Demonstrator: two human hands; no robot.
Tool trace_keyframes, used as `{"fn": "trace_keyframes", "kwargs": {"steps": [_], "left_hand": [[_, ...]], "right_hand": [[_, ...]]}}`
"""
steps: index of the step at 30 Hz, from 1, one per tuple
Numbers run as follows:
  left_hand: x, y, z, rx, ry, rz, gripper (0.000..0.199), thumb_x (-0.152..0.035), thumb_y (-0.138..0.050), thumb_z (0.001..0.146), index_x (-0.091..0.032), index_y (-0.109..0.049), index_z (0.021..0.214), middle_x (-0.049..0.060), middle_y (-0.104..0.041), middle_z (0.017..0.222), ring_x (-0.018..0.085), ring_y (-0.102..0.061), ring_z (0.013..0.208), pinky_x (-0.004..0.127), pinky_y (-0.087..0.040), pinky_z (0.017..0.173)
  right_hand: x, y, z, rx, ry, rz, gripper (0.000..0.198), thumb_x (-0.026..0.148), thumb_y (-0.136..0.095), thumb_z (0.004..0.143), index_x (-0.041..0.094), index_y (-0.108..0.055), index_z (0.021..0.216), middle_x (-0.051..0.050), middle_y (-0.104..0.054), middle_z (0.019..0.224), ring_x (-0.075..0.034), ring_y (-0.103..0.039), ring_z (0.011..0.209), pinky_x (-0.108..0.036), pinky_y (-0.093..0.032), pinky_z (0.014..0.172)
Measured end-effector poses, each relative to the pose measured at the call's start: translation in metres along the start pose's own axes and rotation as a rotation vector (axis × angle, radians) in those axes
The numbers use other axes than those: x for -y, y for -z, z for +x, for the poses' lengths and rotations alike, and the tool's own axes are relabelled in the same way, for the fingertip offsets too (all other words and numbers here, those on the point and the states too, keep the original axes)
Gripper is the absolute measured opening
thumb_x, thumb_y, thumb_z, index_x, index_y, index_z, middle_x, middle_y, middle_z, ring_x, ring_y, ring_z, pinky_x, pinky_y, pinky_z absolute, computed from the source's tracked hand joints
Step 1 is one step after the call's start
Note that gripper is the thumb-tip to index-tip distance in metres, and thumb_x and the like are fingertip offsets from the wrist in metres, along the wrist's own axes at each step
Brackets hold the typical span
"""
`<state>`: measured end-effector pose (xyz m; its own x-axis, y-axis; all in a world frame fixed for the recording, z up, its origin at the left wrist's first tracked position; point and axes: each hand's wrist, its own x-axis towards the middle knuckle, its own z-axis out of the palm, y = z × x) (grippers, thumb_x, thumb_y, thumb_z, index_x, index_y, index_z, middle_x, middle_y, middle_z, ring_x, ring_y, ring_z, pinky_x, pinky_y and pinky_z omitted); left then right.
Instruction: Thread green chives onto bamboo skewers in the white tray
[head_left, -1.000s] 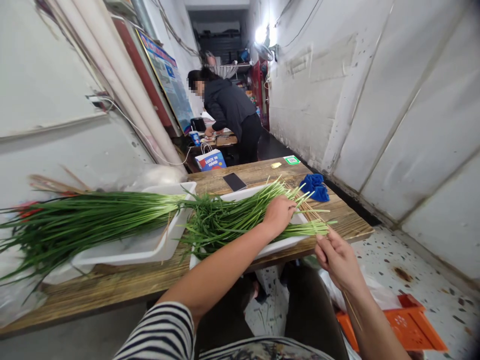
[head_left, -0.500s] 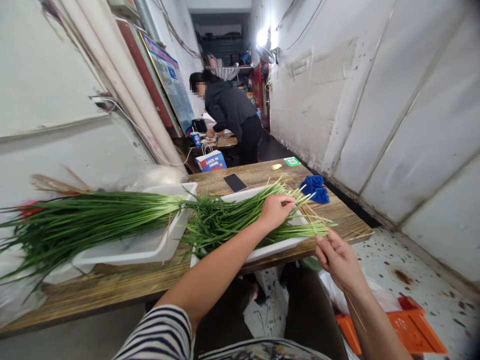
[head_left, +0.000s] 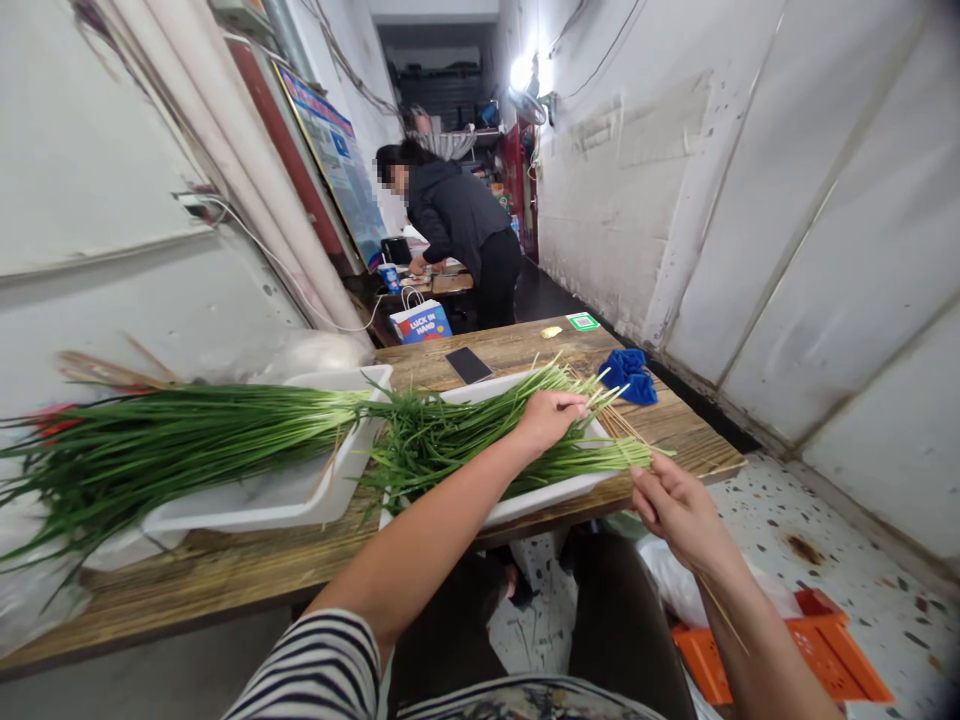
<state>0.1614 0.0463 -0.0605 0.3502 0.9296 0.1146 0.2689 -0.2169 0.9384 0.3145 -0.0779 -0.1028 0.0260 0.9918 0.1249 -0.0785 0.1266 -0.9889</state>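
Observation:
Long green garlic chives (head_left: 457, 430) lie across a white tray (head_left: 555, 496), their pale stem ends pointing right. Over them is my left hand (head_left: 550, 420), with thumb and forefinger pinched at the pale stem ends. My right hand (head_left: 679, 510) is closed by the tray's right end, its fingertips touching the ends of a flat row of chives (head_left: 600, 460). A thin bamboo skewer (head_left: 724, 615) sticks out behind this hand along the wrist; the part inside the fingers is hidden. More skewers (head_left: 619, 424) lie at the tray's right side.
At left, a second white tray (head_left: 341, 500) holds a large chive bundle (head_left: 225, 430). A phone (head_left: 469, 365), a blue cloth (head_left: 628, 376) and a QR card (head_left: 583, 321) rest on the wooden table (head_left: 697, 440). An orange crate (head_left: 810, 650) stands on the floor. A person (head_left: 469, 215) bends over a table beyond.
Both hands stay almost in place. My left hand has shifted very slightly left, and the skewer at my right wrist sticks out a little further right.

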Motion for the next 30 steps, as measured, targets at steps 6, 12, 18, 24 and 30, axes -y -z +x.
{"fn": "trace_keyframes", "kwargs": {"steps": [6,12,18,24,30], "left_hand": [[0.0012,-0.0005,0.0002,0.002,-0.005,-0.026,0.027,-0.014,-0.058,0.078,-0.010,-0.071,0.101,0.009,-0.073,0.095,0.016,-0.068,0.085,0.028,-0.050,0.086],[-0.0010,-0.0003,-0.0011,-0.003,0.009,-0.009,0.029,-0.014,-0.058,0.077,-0.008,-0.070,0.103,0.011,-0.072,0.096,0.017,-0.067,0.087,0.029,-0.049,0.086],[-0.0027,-0.0005,-0.0022,-0.004,0.005,0.001,0.026,-0.014,-0.061,0.075,-0.009,-0.072,0.098,0.011,-0.072,0.100,0.017,-0.066,0.089,0.028,-0.048,0.087],[-0.0007,-0.0013,-0.0012,-0.012,0.019,-0.019,0.028,-0.013,-0.056,0.079,-0.007,-0.070,0.102,0.011,-0.073,0.091,0.016,-0.067,0.082,0.026,-0.049,0.084],[-0.0003,-0.0012,-0.0010,-0.006,0.008,0.001,0.027,-0.014,-0.057,0.078,-0.007,-0.070,0.101,0.012,-0.071,0.100,0.017,-0.067,0.087,0.027,-0.048,0.086]], "right_hand": [[0.0005,-0.0010,-0.0014,-0.006,-0.007,0.000,0.028,0.046,-0.055,0.088,0.021,-0.046,0.080,0.010,-0.037,0.042,-0.004,-0.021,0.033,-0.016,-0.015,0.033],[0.0019,-0.0009,-0.0025,-0.012,-0.014,0.010,0.029,0.046,-0.056,0.087,0.021,-0.044,0.079,0.011,-0.037,0.042,-0.004,-0.020,0.034,-0.015,-0.015,0.033],[0.0021,-0.0001,-0.0019,-0.005,-0.003,-0.024,0.029,0.046,-0.055,0.089,0.021,-0.043,0.079,0.011,-0.036,0.042,-0.004,-0.021,0.034,-0.016,-0.015,0.034],[0.0003,-0.0004,-0.0032,-0.009,0.010,-0.012,0.026,0.043,-0.055,0.089,0.022,-0.043,0.080,0.011,-0.036,0.042,-0.004,-0.021,0.035,-0.016,-0.015,0.034],[-0.0009,-0.0008,-0.0019,-0.013,0.013,-0.010,0.028,0.044,-0.055,0.089,0.021,-0.043,0.078,0.011,-0.036,0.042,-0.004,-0.020,0.035,-0.016,-0.015,0.034]]}}
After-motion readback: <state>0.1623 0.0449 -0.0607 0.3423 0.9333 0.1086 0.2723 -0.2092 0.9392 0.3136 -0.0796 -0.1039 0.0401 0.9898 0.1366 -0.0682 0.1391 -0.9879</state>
